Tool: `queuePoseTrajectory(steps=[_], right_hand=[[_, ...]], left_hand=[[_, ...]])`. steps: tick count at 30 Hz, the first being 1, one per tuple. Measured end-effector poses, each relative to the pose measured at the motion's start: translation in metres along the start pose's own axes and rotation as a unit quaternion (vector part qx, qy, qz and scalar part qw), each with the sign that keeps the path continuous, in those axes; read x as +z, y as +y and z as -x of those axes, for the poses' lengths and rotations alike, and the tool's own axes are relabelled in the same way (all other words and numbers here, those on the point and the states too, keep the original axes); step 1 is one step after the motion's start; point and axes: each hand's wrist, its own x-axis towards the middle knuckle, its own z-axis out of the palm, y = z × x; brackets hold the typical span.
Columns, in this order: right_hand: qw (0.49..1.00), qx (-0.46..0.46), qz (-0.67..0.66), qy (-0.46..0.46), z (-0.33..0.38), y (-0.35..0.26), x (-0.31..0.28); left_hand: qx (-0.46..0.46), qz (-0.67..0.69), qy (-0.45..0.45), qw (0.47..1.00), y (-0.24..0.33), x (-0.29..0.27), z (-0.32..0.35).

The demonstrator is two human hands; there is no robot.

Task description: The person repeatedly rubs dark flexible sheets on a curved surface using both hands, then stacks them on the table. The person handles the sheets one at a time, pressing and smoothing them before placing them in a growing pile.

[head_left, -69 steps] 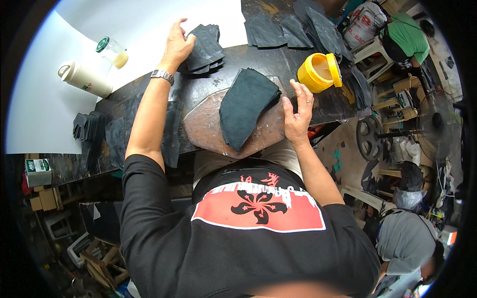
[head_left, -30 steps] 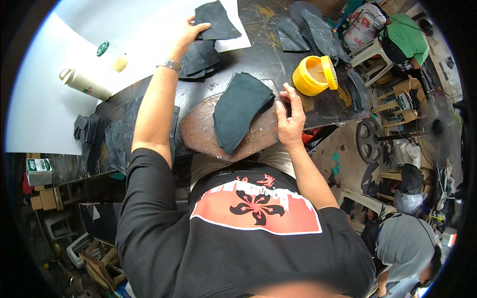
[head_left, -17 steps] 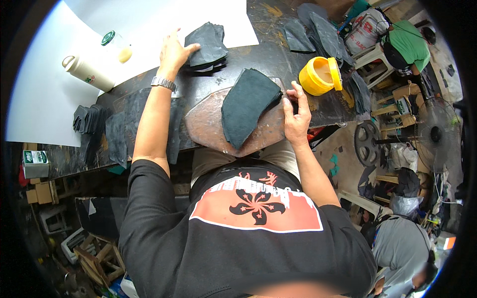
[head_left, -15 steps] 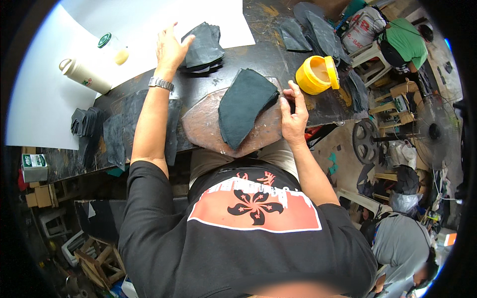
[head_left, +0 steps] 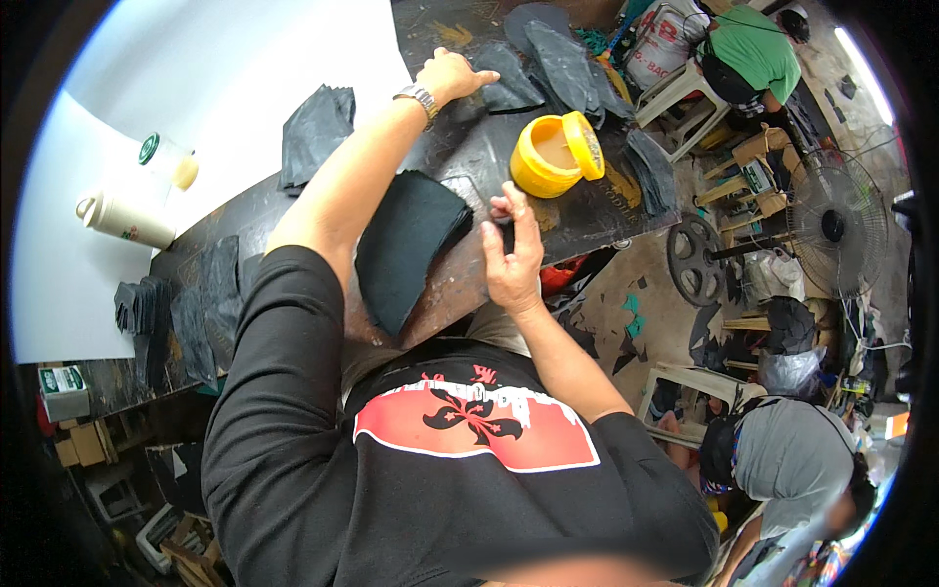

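Note:
My left hand (head_left: 452,78) is stretched across the bench, fingers apart and holding nothing, beside a stack of dark grey sheet pieces (head_left: 511,83) at the back. My right hand (head_left: 514,259) hovers by the right edge of the brown board (head_left: 452,298), thumb and fingers apart, with nothing seen in it. On that board lies a fanned stack of black cut pieces (head_left: 409,245). An open yellow jar (head_left: 543,174) of tan paste, its yellow lid tilted at the side, stands just beyond my right hand. Another dark stack (head_left: 318,132) sits left of my left forearm.
A cream tumbler (head_left: 127,219) and a green-lidded clear jar (head_left: 171,161) stand on white sheeting (head_left: 264,59) at left. More dark pieces (head_left: 205,303) lie along the bench's left. At right are a fan (head_left: 831,225) and two people, one in green (head_left: 753,54), one in grey (head_left: 792,450).
My left hand has swung from the left stack over to the right, towards the pieces at the back. My right hand stays by the board. The whole view has shifted.

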Motion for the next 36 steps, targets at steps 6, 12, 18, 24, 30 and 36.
queuePoseTrajectory(steps=[6,12,18,24,30,36], right_hand=[[1.000,-0.025,0.013,-0.004,-0.001,-0.003,-0.004],[0.999,-0.043,0.013,0.001,-0.002,-0.004,-0.004],[0.999,-0.042,0.008,0.004,-0.002,-0.004,-0.005],[1.000,-0.029,0.002,0.002,0.001,0.000,-0.004],[0.999,-0.002,-0.050,-0.016,0.003,0.005,0.000],[0.999,0.002,-0.041,-0.029,0.001,0.003,0.001]], left_hand=[[-0.119,-0.034,0.017,0.992,0.036,0.020,-0.016],[-0.161,0.009,-0.013,0.987,0.030,0.021,-0.027],[-0.065,0.127,0.020,0.990,0.025,0.030,-0.029],[0.032,0.254,0.161,0.953,-0.003,0.006,-0.008],[0.045,0.262,0.180,0.947,-0.112,-0.065,0.039],[0.034,0.463,0.153,0.873,-0.199,-0.106,0.100]])
